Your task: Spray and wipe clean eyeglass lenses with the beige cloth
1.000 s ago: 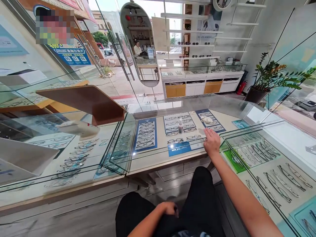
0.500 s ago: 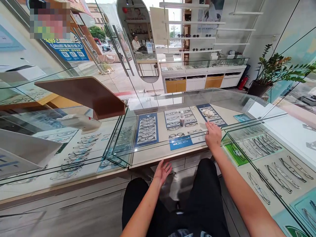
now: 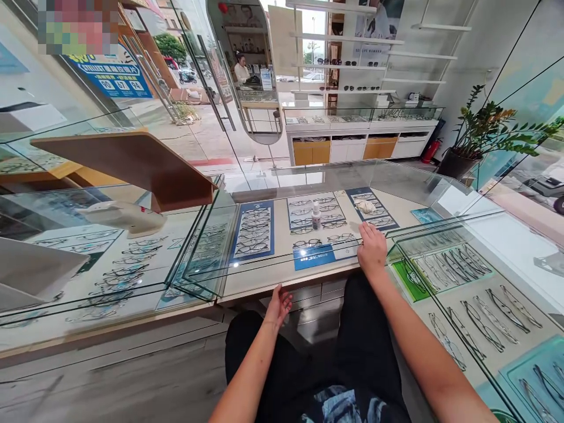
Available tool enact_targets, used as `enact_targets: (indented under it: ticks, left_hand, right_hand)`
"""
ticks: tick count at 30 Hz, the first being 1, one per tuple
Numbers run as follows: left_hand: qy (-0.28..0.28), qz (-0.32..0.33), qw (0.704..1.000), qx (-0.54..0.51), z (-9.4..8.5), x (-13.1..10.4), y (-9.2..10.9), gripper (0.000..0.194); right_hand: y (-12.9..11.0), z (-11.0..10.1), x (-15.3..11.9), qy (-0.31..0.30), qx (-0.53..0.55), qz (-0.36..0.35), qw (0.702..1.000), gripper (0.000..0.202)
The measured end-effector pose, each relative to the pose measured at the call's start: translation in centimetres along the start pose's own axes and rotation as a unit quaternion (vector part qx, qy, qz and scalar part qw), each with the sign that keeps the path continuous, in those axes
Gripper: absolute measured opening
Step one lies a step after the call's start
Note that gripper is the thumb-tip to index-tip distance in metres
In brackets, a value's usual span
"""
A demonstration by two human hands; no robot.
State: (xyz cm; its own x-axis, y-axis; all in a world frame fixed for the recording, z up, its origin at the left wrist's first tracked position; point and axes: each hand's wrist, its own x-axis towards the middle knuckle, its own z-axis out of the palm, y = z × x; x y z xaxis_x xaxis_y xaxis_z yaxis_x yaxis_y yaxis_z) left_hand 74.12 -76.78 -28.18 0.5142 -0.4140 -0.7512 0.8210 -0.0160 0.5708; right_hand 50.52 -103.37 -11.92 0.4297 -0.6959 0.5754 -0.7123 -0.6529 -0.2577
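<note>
My right hand [image 3: 372, 247] rests on the front edge of the glass display case [image 3: 264, 275], fingers extended and holding nothing. Just below that case's front edge, my left hand [image 3: 279, 306] hangs palm up with its fingers loosely curled and apart, also bare. On the glass stands a small white bottle [image 3: 316, 215], left of my right hand. A crumpled pale cloth [image 3: 365, 206] lies beyond my right fingertips. Rows of eyeglasses [image 3: 252, 231] on blue-bordered trays show in the case, near a blue and white card [image 3: 314, 257].
A brown board [image 3: 127, 161] juts over the left case, above a white rounded object [image 3: 126, 217]. More eyeglasses [image 3: 465, 261] fill the right case. Behind are a potted plant [image 3: 458, 158], shelves, a standing mirror and a person seen in it.
The view has shifted slightly, and the cases appear a little further left. My left hand's fingers are more curled than before. My right hand stays at the case's front edge.
</note>
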Motion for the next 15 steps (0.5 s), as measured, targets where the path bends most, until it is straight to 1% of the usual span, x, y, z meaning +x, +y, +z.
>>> enact_targets:
  ticks: [4, 7, 9, 11, 13, 15]
  left_hand:
    - [0.011, 0.015, 1.0, 0.021, -0.1, 0.0, -0.6, 0.037]
    - [0.014, 0.019, 0.999, 0.032, -0.6, -0.3, -1.1, 0.036]
    - [0.014, 0.018, 0.999, 0.04, -1.1, -0.5, -1.5, 0.035]
    - [0.015, 0.014, 0.999, 0.05, -1.6, -0.9, -1.9, 0.032]
    - [0.019, 0.01, 0.998, 0.061, -2.1, -1.4, -2.3, 0.031]
    - [0.019, 0.005, 0.997, 0.075, -2.6, -2.1, -2.6, 0.03]
  right_hand:
    - [-0.4, -0.4, 0.2, -0.025, 0.015, 0.015, 0.999, 0.066]
    - [-0.2, -1.6, 0.3, -0.067, 0.03, 0.016, 0.997, 0.07]
    - [0.3, -3.2, 0.6, -0.119, 0.078, 0.014, 0.99, 0.069]
    - [1.4, -5.2, 1.4, -0.163, 0.162, 0.034, 0.973, 0.059]
    - [2.8, -7.4, 2.9, -0.167, 0.228, 0.079, 0.956, 0.049]
    - [4.4, -9.1, 5.0, -0.145, 0.208, 0.114, 0.961, 0.045]
